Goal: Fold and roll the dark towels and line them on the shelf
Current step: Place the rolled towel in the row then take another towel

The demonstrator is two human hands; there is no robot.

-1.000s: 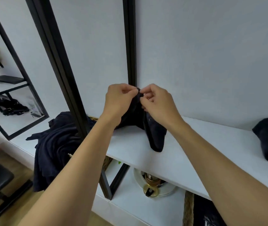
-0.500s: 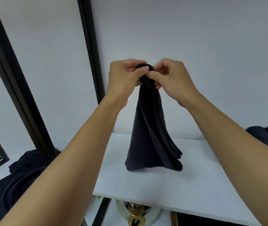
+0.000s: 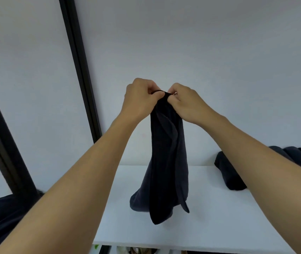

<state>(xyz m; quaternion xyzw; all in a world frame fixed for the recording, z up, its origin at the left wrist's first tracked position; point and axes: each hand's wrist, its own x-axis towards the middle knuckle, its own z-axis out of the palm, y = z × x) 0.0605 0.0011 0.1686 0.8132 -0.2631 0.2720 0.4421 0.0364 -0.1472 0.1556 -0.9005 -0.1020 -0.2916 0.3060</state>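
Two hands: left hand point(image 3: 140, 99) & right hand point(image 3: 186, 105) pinching dark towel point(image 3: 166, 162) top, hanging over white shelf point(image 3: 219, 217).
Nearby: rolled towels point(image 3: 228, 173) lying rt; dark pile point(image 3: 1, 222) lying left, behind black post point(image 3: 80, 66).

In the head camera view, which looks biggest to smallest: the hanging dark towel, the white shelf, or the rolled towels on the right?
1. white shelf
2. hanging dark towel, held by left hand and right hand
3. rolled towels, though partly hidden by the arm, so unsure.
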